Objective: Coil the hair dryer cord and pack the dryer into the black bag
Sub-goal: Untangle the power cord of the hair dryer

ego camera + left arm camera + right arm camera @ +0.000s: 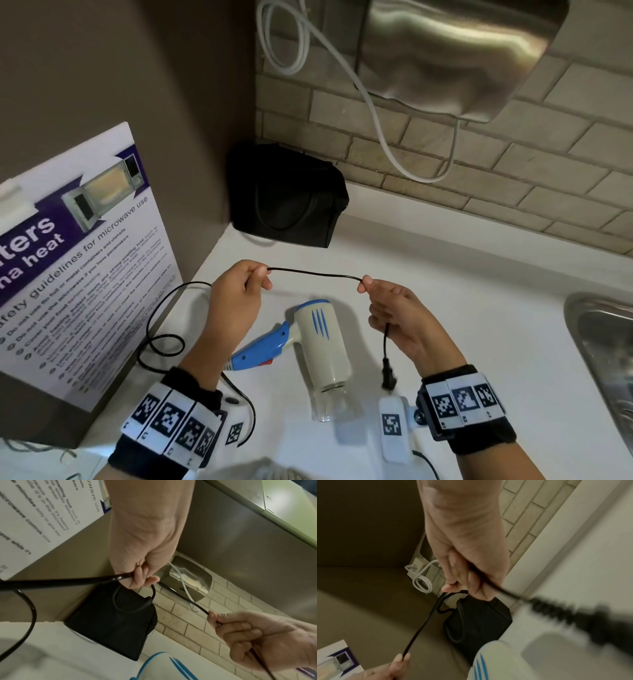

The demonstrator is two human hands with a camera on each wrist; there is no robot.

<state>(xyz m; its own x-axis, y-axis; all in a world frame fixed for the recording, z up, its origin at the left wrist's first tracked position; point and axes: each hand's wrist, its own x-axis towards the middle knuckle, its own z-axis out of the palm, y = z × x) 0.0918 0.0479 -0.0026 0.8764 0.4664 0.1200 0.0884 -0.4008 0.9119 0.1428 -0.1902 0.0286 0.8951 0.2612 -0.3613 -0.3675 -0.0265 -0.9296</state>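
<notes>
A cream and blue hair dryer (318, 342) lies on the white counter (445, 274), nozzle toward me. Its black cord (315, 273) is stretched between my two hands above the dryer. My left hand (255, 279) pinches the cord at the left; behind it the slack loops (161, 339) over the counter's left edge. My right hand (368, 286) grips the cord near its end, and the plug (388, 371) dangles below that fist. The black bag (287, 195) stands in the far corner against the wall, also in the left wrist view (111, 622) and the right wrist view (477, 623).
A microwave safety poster (78, 260) leans at the left. A steel hand dryer (455, 51) with a white cable (387, 144) hangs on the brick wall above. A steel sink (603, 349) sits at the right edge.
</notes>
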